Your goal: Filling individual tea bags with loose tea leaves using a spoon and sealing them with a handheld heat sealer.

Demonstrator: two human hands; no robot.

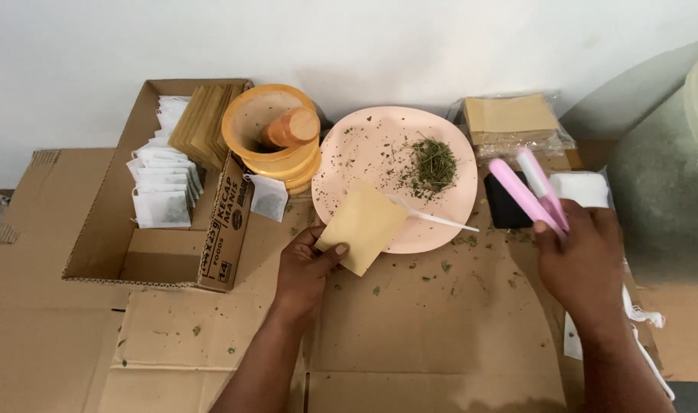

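**Tan pouch in one hand, pink sealer in the other**

We see our left hand [307, 264] pinching a small tan paper pouch [362, 226] by its lower corner, thumb on top and fingers underneath, so the pouch tilts up over the near edge of the pink plate [364, 145]. On that plate lie a heap of dried green herbs [431, 164] and a white plastic spoon [433, 219], its handle pointing to the right. Our right hand [582, 264] is closed around a pink clamp-style heat sealer [528, 191], whose two arms stand slightly apart and point up and left, just above a black block [506, 206]. Behind the plate to the left stands an orange mortar with a pestle [276, 134]. A cardboard box [108, 229] on the left holds rows of filled white sachets [161, 187] and a stack of tan pouches [200, 122]. Flattened cardboard [410, 336] covers the counter, strewn with herb crumbs. A clear bag of more tan pouches [511, 118] lies behind the sealer.
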